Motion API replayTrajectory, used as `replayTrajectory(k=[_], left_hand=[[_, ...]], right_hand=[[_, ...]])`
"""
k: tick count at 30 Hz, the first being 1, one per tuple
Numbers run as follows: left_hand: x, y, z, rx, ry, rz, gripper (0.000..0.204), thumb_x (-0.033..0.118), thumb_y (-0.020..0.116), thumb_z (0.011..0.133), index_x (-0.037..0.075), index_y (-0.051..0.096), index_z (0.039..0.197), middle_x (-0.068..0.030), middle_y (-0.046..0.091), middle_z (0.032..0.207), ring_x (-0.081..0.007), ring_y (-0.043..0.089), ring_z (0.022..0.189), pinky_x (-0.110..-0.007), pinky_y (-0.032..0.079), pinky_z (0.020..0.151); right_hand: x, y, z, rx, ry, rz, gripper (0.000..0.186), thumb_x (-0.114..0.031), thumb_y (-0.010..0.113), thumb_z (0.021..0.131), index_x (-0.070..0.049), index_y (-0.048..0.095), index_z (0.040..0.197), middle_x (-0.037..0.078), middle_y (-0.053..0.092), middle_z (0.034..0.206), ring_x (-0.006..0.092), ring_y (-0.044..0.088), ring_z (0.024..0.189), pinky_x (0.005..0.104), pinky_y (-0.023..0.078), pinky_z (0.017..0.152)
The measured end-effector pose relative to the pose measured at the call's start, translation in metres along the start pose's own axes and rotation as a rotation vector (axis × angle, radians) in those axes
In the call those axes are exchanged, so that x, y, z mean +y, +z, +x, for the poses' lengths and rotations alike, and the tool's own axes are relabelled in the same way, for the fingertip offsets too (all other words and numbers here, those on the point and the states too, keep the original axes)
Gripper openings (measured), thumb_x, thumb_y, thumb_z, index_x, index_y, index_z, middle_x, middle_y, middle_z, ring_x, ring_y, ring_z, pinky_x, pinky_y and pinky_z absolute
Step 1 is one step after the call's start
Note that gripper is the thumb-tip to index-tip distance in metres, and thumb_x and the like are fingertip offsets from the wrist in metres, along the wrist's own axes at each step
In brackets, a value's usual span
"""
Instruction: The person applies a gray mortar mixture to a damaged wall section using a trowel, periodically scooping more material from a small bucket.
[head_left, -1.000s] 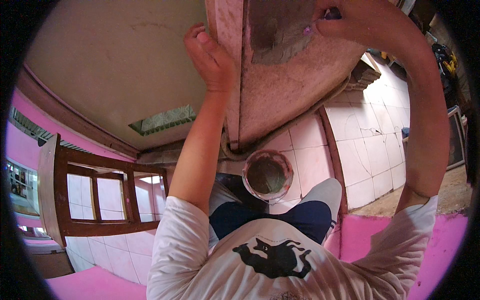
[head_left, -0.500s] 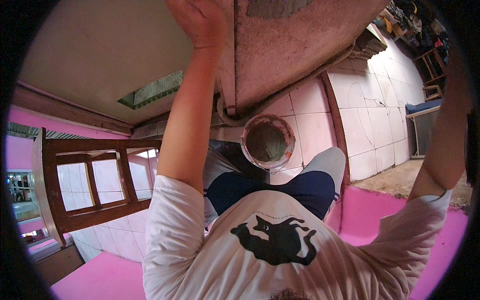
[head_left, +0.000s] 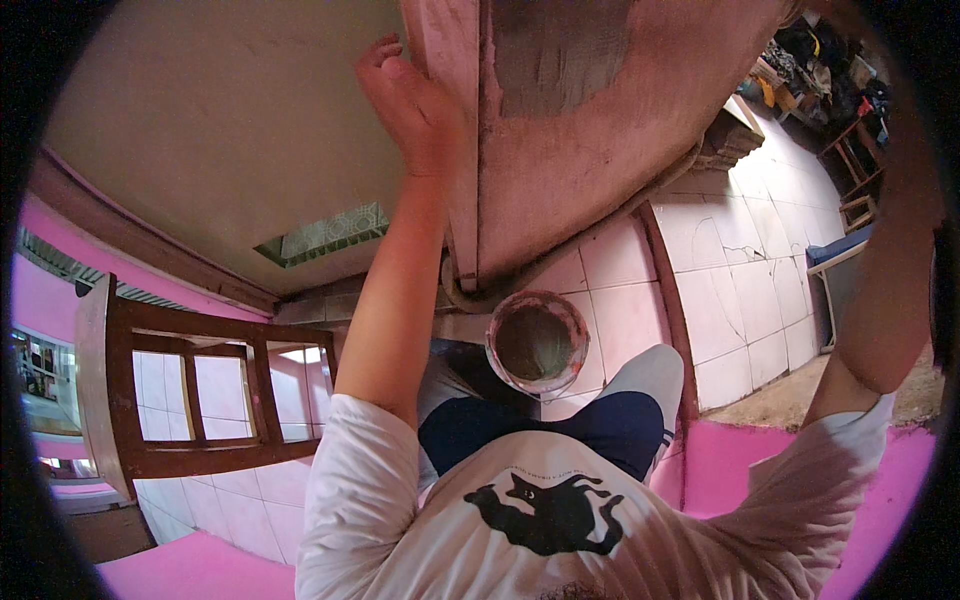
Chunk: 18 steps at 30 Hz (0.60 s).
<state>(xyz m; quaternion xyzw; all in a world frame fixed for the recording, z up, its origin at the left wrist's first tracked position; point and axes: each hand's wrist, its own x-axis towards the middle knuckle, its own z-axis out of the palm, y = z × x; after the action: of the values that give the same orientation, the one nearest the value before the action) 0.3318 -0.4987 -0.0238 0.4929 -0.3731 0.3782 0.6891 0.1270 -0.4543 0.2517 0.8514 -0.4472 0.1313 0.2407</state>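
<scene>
My left hand [head_left: 412,108] is raised beside the corner edge of a pinkish wall [head_left: 590,160]. Its fingers look bent and a little apart, with nothing visible in them; whether the palm touches the edge is hard to tell. A damp-looking grey patch [head_left: 560,60] covers the wall's upper part. My right forearm [head_left: 885,290] reaches up along the dark right rim, and the hand lies outside the picture. Between my legs on the floor stands a round bucket [head_left: 578,368], its rim smeared, with grey material [head_left: 535,345] inside.
A brown wooden frame with openings [head_left: 200,385] stands at the left. A hose or pipe [head_left: 600,240] runs along the wall's foot. Cracked white tiles [head_left: 740,250] spread to the right, towards a blue-topped stand [head_left: 835,252] and heaped clutter [head_left: 810,70].
The view has tilted upward, so more of the wall and its grey patch shows and the bucket sits lower. More of my left hand has come into view, fingers included.
</scene>
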Motion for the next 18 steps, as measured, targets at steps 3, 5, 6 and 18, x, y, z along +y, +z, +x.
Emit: replayTrajectory(k=[3, 5, 6, 18], left_hand=[[0.013, 0.026, -0.009, -0.019, -0.098, -0.174, 0.035, 0.024, 0.035, 0.110, -0.007, 0.050, 0.117, -0.0237, 0.055, 0.117, -0.0365, 0.054, 0.108, -0.041, 0.041, 0.100], [0.009, 0.021, -0.007, -0.013, -0.114, -0.106, 0.036, 0.023, 0.034, 0.110, -0.008, 0.049, 0.118, -0.0232, 0.055, 0.120, -0.0352, 0.054, 0.109, -0.040, 0.040, 0.101], [0.010, 0.025, -0.007, -0.005, -0.107, -0.124, 0.036, 0.023, 0.034, 0.110, -0.008, 0.049, 0.118, -0.0232, 0.055, 0.120, -0.0352, 0.054, 0.109, -0.040, 0.040, 0.101], [0.011, 0.018, -0.009, -0.037, -0.130, -0.124, 0.039, 0.027, 0.032, 0.111, -0.006, 0.051, 0.119, -0.0224, 0.056, 0.122, -0.0352, 0.055, 0.113, -0.040, 0.040, 0.102]], right_hand=[[0.042, 0.010, 0.008, -0.274, -0.311, 0.132, 0.029, -0.026, 0.075, 0.085, -0.003, 0.077, 0.102, 0.013, 0.074, 0.083, 0.0207, 0.069, 0.073, 0.0367, 0.054, 0.069], [0.052, 0.027, 0.020, -0.349, -0.451, 0.213, 0.029, -0.026, 0.075, 0.085, -0.003, 0.077, 0.102, 0.013, 0.074, 0.083, 0.0216, 0.070, 0.074, 0.0374, 0.054, 0.069], [0.058, 0.035, 0.022, -0.320, -0.513, 0.185, 0.030, -0.027, 0.076, 0.085, -0.003, 0.077, 0.102, 0.014, 0.075, 0.086, 0.0237, 0.071, 0.077, 0.0386, 0.055, 0.071], [0.085, -0.020, 0.019, 0.064, -0.514, 0.143, 0.029, -0.027, 0.075, 0.085, -0.003, 0.078, 0.101, 0.012, 0.076, 0.087, 0.0222, 0.070, 0.077, 0.0376, 0.054, 0.071]])
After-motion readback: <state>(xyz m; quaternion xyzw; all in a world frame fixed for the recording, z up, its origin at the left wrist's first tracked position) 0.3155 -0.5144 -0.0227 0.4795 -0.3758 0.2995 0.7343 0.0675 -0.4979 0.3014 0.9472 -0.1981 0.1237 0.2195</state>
